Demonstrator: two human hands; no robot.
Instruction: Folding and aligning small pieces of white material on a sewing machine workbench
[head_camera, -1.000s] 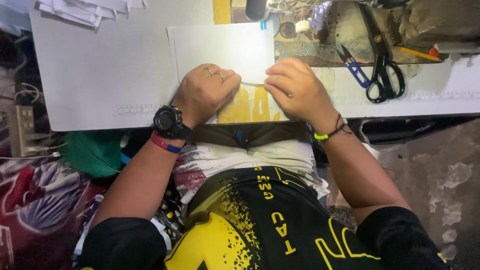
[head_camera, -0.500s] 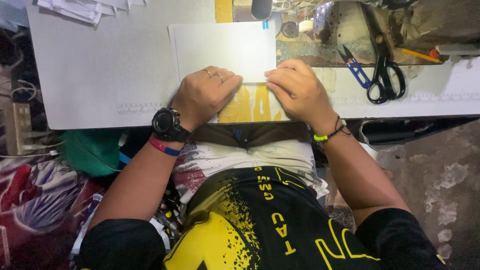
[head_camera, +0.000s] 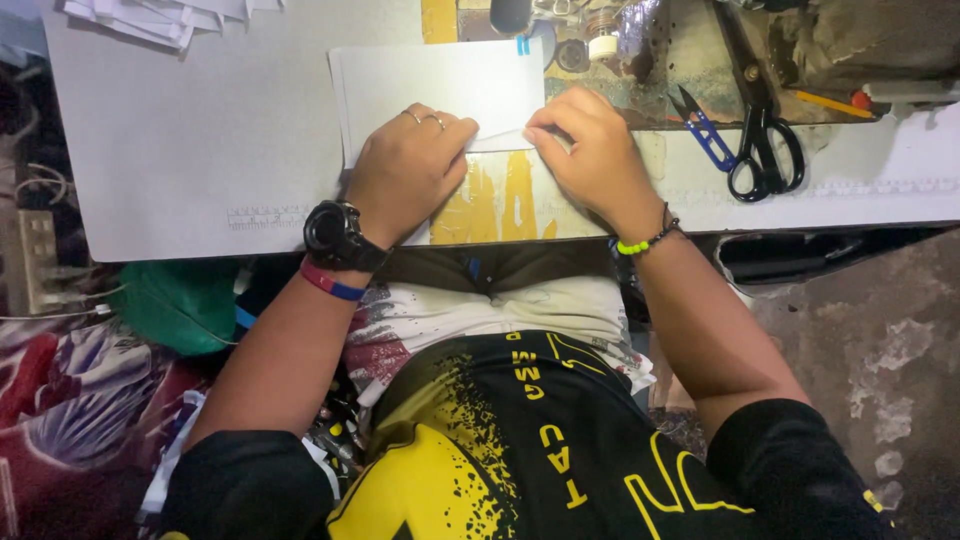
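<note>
A: What lies far left on the table (head_camera: 200, 150)?
B: A heap of paper scraps (head_camera: 150, 15) at the far edge. Right of it, a white sheet (head_camera: 440, 85) lies flat in the middle, its near edge under both hands.

A: And the left hand (head_camera: 405, 170)?
B: It presses down on the sheet's near left part, fingers (head_camera: 440, 130) curled together, knuckles up, tips on the paper. The sheet runs out far of them.

A: The right hand (head_camera: 590, 155)?
B: Its fingers (head_camera: 550, 125) are bunched and pinch the sheet's near right edge, close beside the left fingertips.

A: Further right?
B: Small blue snips (head_camera: 705, 135), then black scissors (head_camera: 765, 150), both lying well apart from the hands.
</note>
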